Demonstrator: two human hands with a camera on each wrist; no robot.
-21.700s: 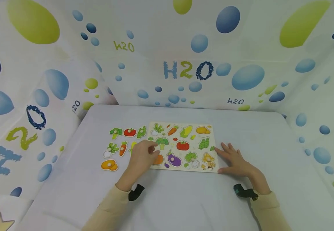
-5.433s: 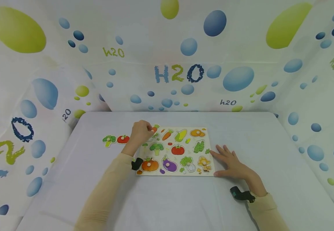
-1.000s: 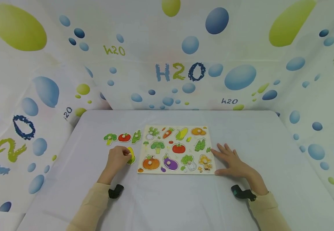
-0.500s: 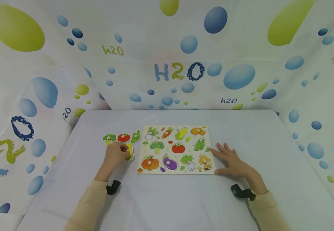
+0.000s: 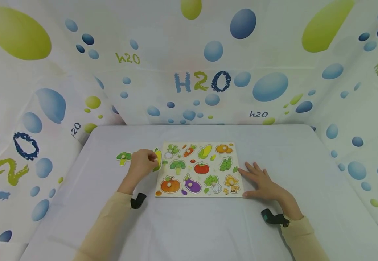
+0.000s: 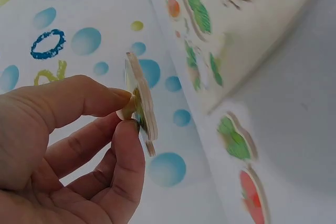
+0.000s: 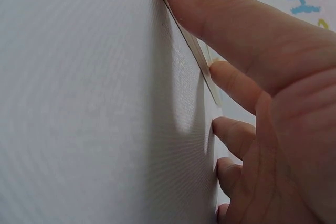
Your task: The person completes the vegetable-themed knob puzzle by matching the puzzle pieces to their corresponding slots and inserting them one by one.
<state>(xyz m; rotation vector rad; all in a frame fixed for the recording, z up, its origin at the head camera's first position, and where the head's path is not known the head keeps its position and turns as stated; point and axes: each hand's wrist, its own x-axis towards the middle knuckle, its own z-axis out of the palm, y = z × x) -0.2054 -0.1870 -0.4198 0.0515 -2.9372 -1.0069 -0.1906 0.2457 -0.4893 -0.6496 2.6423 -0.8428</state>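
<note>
My left hand [image 5: 142, 165] pinches the wooden knob of a yellow corn puzzle piece [image 5: 157, 159] between thumb and fingers. It holds the piece over the table, right beside the left edge of the vegetable puzzle board [image 5: 173, 195]. From the left wrist view the corn piece [image 6: 143, 98] appears nearly edge-on, tilted upright. Fingers spread, my right hand [image 5: 263, 183] rests at the board's right edge, thumb by the near corner. In the right wrist view its thumb [image 7: 220, 14] lies along the board's edge. Printed corn [image 5: 205, 152], tomato [image 5: 201, 168] and broccoli [image 5: 177, 166] show on the board without knobs.
Left of the board lies a broccoli piece [image 5: 123, 158]. A tomato piece [image 6: 253, 196] and a green leafy piece [image 6: 234, 137] lie on the table, hidden behind my left hand in the head view. Knobbed pumpkin [image 5: 170, 184] and eggplant [image 5: 192, 183] pieces sit in the board.
My left hand has lifted the corn piece off the table and carried it away and rightward to the board's left edge. Earlier, the carrot piece went into the board. The right hand stays put.
</note>
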